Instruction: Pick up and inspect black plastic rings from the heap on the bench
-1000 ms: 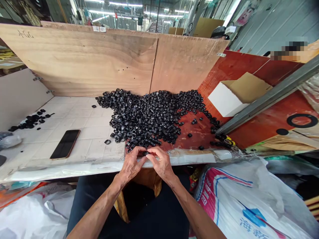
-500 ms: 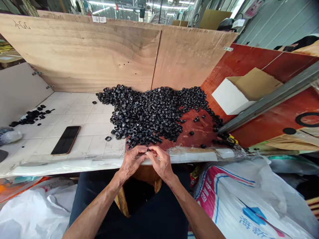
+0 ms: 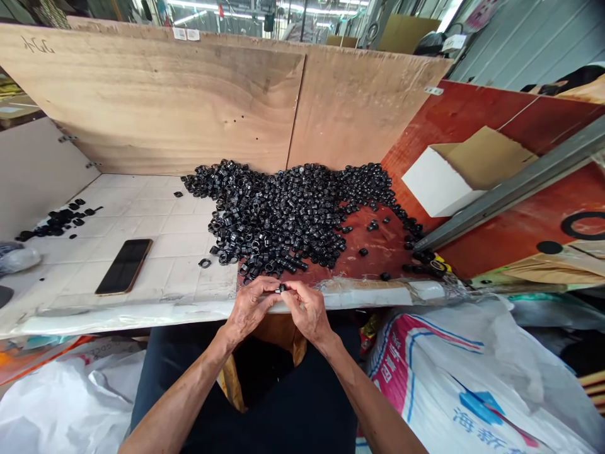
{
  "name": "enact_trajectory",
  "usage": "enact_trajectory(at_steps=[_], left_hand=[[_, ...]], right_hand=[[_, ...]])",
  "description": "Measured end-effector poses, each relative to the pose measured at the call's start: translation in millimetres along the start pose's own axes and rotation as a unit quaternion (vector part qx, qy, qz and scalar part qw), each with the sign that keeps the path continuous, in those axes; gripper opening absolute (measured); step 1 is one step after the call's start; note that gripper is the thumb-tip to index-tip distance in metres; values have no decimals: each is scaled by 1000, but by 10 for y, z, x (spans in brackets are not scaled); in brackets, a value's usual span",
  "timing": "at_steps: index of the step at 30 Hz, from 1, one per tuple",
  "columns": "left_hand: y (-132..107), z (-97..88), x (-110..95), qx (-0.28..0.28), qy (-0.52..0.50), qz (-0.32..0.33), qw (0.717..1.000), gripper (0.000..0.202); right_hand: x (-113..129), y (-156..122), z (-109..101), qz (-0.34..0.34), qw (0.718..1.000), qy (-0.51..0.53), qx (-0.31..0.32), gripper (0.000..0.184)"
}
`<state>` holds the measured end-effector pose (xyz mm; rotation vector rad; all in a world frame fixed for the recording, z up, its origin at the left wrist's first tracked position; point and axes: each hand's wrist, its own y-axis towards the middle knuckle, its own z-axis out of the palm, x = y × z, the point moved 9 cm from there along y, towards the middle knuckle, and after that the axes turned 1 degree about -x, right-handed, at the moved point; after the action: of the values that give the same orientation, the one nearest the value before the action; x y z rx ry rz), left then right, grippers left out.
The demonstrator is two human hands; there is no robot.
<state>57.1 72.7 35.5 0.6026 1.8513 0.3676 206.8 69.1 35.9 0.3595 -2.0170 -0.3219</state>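
Note:
My left hand (image 3: 250, 308) and my right hand (image 3: 308, 311) meet at the front edge of the table, their fingertips pinching a small black ring (image 3: 282, 288) between them. Just beyond my fingers, a large heap of black rings (image 3: 278, 221) spreads across a white tiled board (image 3: 142, 252) and a red-brown board (image 3: 373, 243). A single ring (image 3: 205, 263) lies apart on the tiles. A smaller group of black rings (image 3: 54, 222) sits at the far left. My forearms rest over my dark trousers (image 3: 265, 403).
A smartphone (image 3: 124, 267) lies on the tiles left of the heap. Plywood panels (image 3: 155, 101) wall the back. To the right stand an open white box (image 3: 466, 173) and a metal rail (image 3: 510, 189). A woven sack (image 3: 454, 384) and a white plastic bag (image 3: 70, 403) flank my legs.
The view has tilted a little, so the table sits higher in the picture. My fingertips have shifted slightly on the black ring, which stays pinched between both hands.

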Motion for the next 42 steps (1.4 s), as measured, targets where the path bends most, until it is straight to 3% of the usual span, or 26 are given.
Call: enact_trajectory(at_steps=[5, 8, 12, 17, 20, 23, 27, 34, 36, 38, 42], left_hand=[[-15, 4, 29, -4, 8, 3, 1000, 15], [-25, -13, 56, -22, 5, 2, 1000, 16], [-34, -7, 87, -24, 7, 5, 1000, 20], [-36, 9, 102, -9, 8, 8, 1000, 19], [-31, -7, 87, -17, 3, 10, 1000, 16], [-28, -18, 75, -22, 8, 9, 1000, 16], [-24, -18, 68, -16, 7, 5, 1000, 16], [-12, 18, 7, 18, -7, 5, 1000, 14], [-72, 31, -45, 24, 3, 16, 1000, 14], [-177, 53, -110, 34, 33, 34, 998, 14], [-417, 85, -265, 71, 102, 85, 989, 24]], right_hand=[[-65, 26, -1, 19, 999, -47, -10, 36], [-92, 23, -38, 22, 999, -15, -33, 20], [-45, 15, -18, -16, 999, 41, -1, 21], [-75, 33, -45, -1, 1000, -20, -12, 29], [-35, 34, -42, -7, 1000, -12, -6, 24], [8, 30, -59, -9, 1000, -18, -2, 32], [-2, 41, -93, 14, 1000, 16, -4, 21], [-11, 1, -49, 27, 997, 65, 22, 15], [-45, -64, 8, 63, 995, 73, 33, 15], [-147, -167, 93, 142, 984, 94, 43, 17], [-353, -467, 348, 325, 925, 176, 87, 35]])
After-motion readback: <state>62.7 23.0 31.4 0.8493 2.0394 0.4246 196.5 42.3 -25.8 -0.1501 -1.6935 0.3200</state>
